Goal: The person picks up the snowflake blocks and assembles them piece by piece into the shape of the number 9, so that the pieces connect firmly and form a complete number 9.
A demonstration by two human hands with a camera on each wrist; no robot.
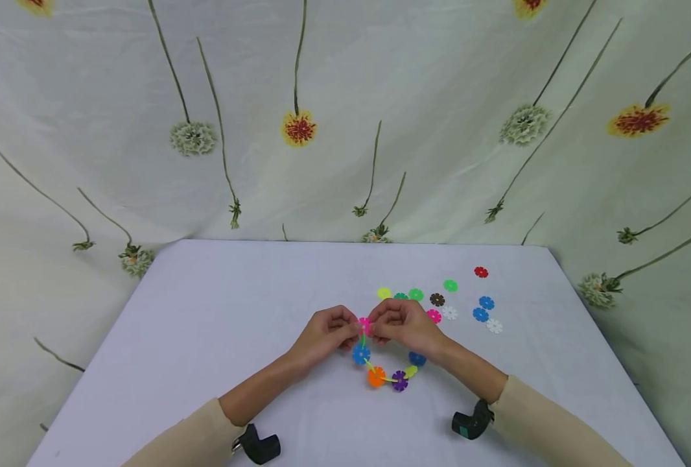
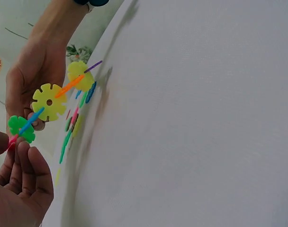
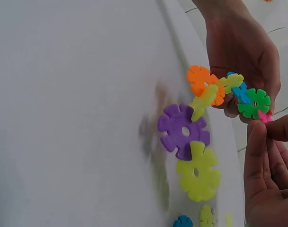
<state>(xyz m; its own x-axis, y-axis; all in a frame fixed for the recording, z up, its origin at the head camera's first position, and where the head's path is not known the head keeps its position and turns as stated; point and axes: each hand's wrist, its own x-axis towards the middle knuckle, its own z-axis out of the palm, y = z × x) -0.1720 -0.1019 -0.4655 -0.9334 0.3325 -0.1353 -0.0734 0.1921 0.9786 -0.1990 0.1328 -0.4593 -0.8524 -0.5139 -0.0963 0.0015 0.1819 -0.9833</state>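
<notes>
A pink flower-shaped plastic disc (image 1: 365, 323) is pinched between thumb and fingers of both my left hand (image 1: 328, 334) and my right hand (image 1: 406, 327), which meet above the white table. From it hangs a curved chain of interlocked notched discs. A green disc (image 3: 254, 103) comes first, followed by a blue disc (image 1: 361, 354), an orange disc (image 1: 376, 377) and a purple disc (image 1: 400, 381), with yellow discs (image 3: 198, 171) set between. A dark blue disc (image 1: 417, 359) shows at the chain's right side, partly behind my right wrist. Fingers cover much of the pink disc.
Loose discs lie beyond and right of my hands: a yellow one (image 1: 384, 293), several greens (image 1: 450, 285), a brown (image 1: 437, 299), a red (image 1: 481, 272), blues (image 1: 481, 314) and whites (image 1: 494, 326). A flower-printed cloth (image 1: 334, 181) hangs behind the table (image 1: 234, 292).
</notes>
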